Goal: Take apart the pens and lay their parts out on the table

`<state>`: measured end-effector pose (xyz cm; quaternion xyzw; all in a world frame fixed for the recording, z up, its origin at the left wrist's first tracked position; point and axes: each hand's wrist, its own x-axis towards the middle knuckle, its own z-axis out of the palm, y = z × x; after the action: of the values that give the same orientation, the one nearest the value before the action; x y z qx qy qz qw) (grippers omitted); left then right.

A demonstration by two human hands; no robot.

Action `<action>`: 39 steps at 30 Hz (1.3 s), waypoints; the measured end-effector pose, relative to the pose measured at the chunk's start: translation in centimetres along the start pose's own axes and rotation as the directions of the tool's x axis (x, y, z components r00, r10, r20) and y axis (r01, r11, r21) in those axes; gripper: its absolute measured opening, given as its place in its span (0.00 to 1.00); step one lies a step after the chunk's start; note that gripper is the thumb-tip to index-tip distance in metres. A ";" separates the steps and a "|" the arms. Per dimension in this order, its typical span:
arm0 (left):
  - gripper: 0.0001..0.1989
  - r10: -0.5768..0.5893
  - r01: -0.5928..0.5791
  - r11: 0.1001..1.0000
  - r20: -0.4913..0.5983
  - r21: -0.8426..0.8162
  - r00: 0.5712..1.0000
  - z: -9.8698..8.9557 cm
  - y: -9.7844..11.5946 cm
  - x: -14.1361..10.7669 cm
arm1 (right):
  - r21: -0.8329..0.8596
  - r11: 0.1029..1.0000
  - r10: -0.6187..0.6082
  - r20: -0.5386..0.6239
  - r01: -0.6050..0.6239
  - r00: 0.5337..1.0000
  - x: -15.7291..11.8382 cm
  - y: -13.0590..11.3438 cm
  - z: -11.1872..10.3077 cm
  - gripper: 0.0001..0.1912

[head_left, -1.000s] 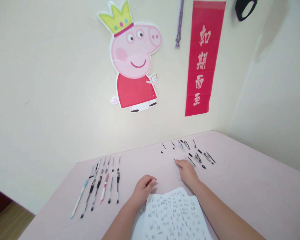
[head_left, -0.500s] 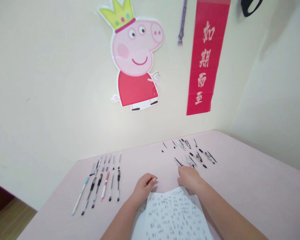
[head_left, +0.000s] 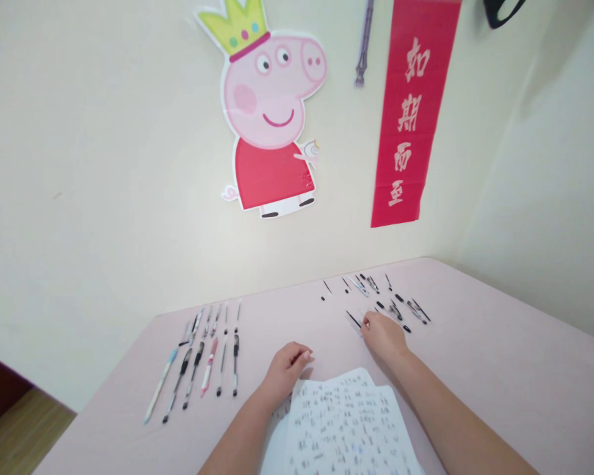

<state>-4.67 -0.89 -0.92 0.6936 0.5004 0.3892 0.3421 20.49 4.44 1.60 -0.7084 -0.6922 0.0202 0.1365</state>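
My right hand (head_left: 385, 335) reaches over a group of loose pen parts on the right of the pink table (head_left: 297, 313). Its thumb and forefinger are pinched together low over the parts; what is between them is hidden. Just left of those fingertips lies a thin black pen refill (head_left: 353, 318). My left hand (head_left: 286, 371) rests on the table with its fingers curled in, and no object shows in it. Below both hands are sheets of handwritten paper (head_left: 349, 422), close to my left wrist.
Pens and pen parts lie in two rows on the left, among them a blue-topped pen (head_left: 160, 386) and a pink pen (head_left: 209, 367). Black caps (head_left: 399, 298) and more refills are scattered at the back right. Behind stands a wall with a pig cutout (head_left: 272, 125) and a red banner (head_left: 413, 112).
My right hand has moved a little forward and right, further over the pen parts, covering some of them. My left hand stays in place. The view has shifted slightly.
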 end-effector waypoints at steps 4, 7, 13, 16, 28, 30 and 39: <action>0.15 -0.008 0.008 1.000 0.003 0.007 1.000 0.0 0.1 0.0 | 0.005 1.000 -0.002 0.011 0.002 1.000 0.2 0.1 0.7 0.13; 0.15 -0.010 0.010 1.000 0.001 0.001 1.000 0.0 0.1 -0.1 | 0.012 1.000 -0.006 0.002 0.006 1.000 0.4 0.4 0.7 0.13; 0.15 -0.006 0.005 1.000 0.006 0.013 1.000 0.0 -0.1 0.0 | -0.025 0.999 0.024 -0.118 -0.027 0.993 0.8 1.7 -0.3 0.14; 0.16 -0.006 0.006 1.000 0.014 0.022 1.000 0.0 0.0 0.0 | -0.019 0.999 0.040 -0.107 -0.042 0.993 0.9 2.2 -0.4 0.14; 0.15 -0.017 0.016 0.998 0.022 0.053 1.000 0.0 -0.2 0.0 | -0.043 0.999 0.028 -0.049 -0.030 0.998 0.8 2.1 0.6 0.12; 0.16 -0.015 0.013 0.999 0.023 0.049 1.000 0.0 -0.2 0.0 | -0.060 0.998 0.020 -0.053 -0.024 0.998 0.8 2.1 0.8 0.12; 0.16 -0.008 0.007 0.998 0.027 0.061 1.000 0.0 0.1 0.0 | -0.055 0.998 -0.022 -0.059 0.019 0.998 0.5 1.2 1.0 0.12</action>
<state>-4.57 -0.93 -0.81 0.7070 0.5100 0.3631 0.3289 21.51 5.08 0.44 -0.7051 -0.6953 -0.0213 0.1378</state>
